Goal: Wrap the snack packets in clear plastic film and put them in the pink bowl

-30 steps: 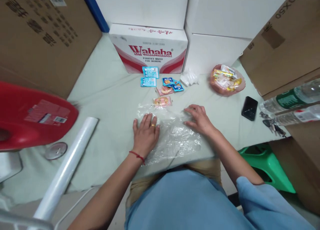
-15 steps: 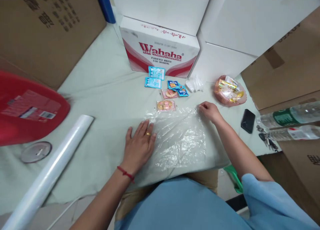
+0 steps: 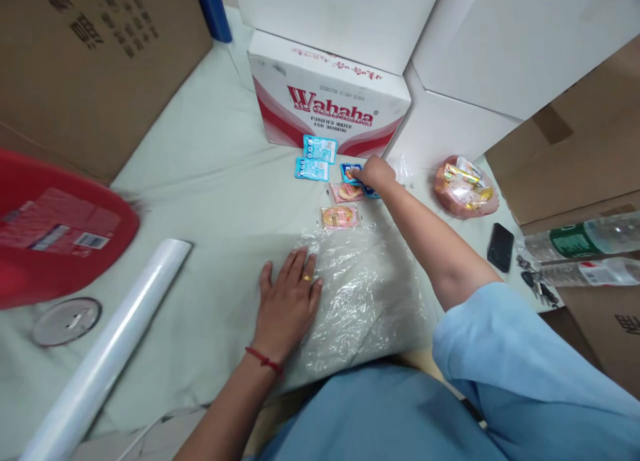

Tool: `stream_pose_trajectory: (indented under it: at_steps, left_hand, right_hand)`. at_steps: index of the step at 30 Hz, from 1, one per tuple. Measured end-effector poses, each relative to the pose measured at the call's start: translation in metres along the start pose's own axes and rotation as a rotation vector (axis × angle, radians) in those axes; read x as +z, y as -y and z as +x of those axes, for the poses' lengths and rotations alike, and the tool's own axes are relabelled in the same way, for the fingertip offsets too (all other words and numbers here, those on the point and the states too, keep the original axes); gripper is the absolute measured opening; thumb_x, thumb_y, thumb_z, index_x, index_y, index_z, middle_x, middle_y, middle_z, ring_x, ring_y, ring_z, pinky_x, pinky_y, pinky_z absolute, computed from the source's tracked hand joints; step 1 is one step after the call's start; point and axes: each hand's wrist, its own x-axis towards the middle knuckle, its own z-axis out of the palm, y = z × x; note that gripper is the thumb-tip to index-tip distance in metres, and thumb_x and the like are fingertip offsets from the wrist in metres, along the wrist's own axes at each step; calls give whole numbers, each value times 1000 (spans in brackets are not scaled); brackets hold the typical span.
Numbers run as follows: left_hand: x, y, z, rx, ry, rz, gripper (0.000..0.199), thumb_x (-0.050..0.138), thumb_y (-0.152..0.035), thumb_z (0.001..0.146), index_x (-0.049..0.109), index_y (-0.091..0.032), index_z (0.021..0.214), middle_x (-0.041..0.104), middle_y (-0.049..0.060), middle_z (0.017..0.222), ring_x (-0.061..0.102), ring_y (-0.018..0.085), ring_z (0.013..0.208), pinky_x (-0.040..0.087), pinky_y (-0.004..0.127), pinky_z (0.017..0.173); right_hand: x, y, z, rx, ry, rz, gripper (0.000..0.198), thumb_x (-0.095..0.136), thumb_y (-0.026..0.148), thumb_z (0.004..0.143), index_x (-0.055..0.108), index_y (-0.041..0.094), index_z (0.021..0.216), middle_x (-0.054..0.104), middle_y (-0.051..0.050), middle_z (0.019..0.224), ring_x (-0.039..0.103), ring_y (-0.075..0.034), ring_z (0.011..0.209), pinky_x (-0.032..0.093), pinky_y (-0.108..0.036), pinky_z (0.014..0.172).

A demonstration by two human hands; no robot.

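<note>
My left hand lies flat on the table with its fingers spread, at the left edge of a clear plastic sheet. Over the far side, my right hand is closed, its fingertips on a small blue snack packet. Another small blue packet is partly hidden under that hand. Two pink-and-clear wrapped biscuits, a nearer one and a farther one, lie between the sheet and the blue packets. Two light-blue sachets, an upper one and a lower one, are at their left.
A Wahaha carton and white boxes stand behind. On the right are a pink bowl of wrapped snacks, a black phone, keys and plastic bottles. A shiny film roll and red container occupy the left.
My right hand has left the plastic sheet's far right corner and moved forward and left onto the blue packets. My left hand stays flat at the sheet's edge.
</note>
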Motion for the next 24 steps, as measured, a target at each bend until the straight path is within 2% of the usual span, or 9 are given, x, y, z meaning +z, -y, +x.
stream_pose_trajectory:
  at_steps: [2, 4, 8, 10, 14, 16, 18, 21, 24]
  left_hand:
    - [0, 0, 0, -6, 2, -6, 53, 37, -38, 111, 57, -17, 155, 51, 16, 166, 47, 33, 155, 18, 65, 131]
    - [-1, 0, 1, -9, 3, -19, 52, 38, -38, 110, 58, -18, 154, 52, 16, 165, 47, 34, 155, 18, 66, 131]
    - [-1, 0, 1, -12, 2, -44, 52, 39, -37, 109, 59, -18, 153, 53, 17, 164, 48, 34, 154, 18, 67, 131]
    - [-1, 0, 0, -12, -4, -49, 51, 40, -37, 108, 60, -19, 152, 53, 17, 164, 49, 35, 153, 18, 67, 131]
    - [0, 0, 0, 0, -12, -39, 50, 41, -35, 108, 61, -18, 151, 54, 17, 163, 48, 35, 154, 18, 66, 131]
    - [0, 0, 0, 3, -16, -31, 50, 41, -35, 108, 61, -18, 150, 54, 18, 163, 48, 35, 153, 18, 66, 131]
    - [0, 0, 0, 5, -19, -27, 49, 40, -35, 108, 61, -18, 149, 55, 18, 163, 49, 35, 153, 18, 66, 131]
    - [1, 1, 0, 10, -21, -27, 48, 41, -36, 108, 62, -19, 148, 56, 17, 162, 50, 35, 152, 18, 65, 131]
    - [1, 1, 0, 13, -28, -21, 48, 42, -36, 108, 63, -18, 147, 56, 17, 162, 50, 34, 152, 19, 65, 131]
  right_hand:
    - [2, 3, 3, 55, -17, 147, 49, 83, 39, 82, 73, 9, 119, 75, -20, 115, 71, -37, 112, 59, -42, 94]
    - [1, 0, 2, 69, -38, 337, 32, 80, 28, 80, 74, 11, 106, 75, -15, 101, 71, -33, 98, 60, -41, 85]
    - [-18, -33, -12, -44, -83, 583, 14, 72, 20, 78, 69, 16, 92, 70, -6, 87, 67, -25, 86, 59, -38, 79]
    - [-35, -62, -22, -84, -118, 549, 15, 71, 19, 76, 66, 17, 89, 69, -5, 86, 65, -24, 83, 58, -37, 79]
    - [-57, -120, -44, -116, -181, 315, 22, 74, 21, 72, 66, 19, 93, 69, -5, 85, 64, -25, 83, 56, -38, 80]
    - [-54, -139, -55, -97, -114, 255, 27, 76, 21, 70, 68, 19, 96, 70, -4, 84, 64, -25, 83, 54, -37, 81]
    - [-42, -149, -65, -72, -59, 302, 35, 77, 23, 69, 70, 17, 103, 72, -4, 89, 65, -24, 85, 53, -35, 82]
    - [-18, -152, -76, -42, -53, 425, 41, 76, 27, 71, 70, 16, 111, 75, -6, 98, 67, -23, 89, 53, -33, 83]
    - [-3, -153, -85, 10, -66, 410, 38, 73, 31, 74, 68, 17, 108, 74, -7, 96, 66, -24, 86, 53, -35, 81]
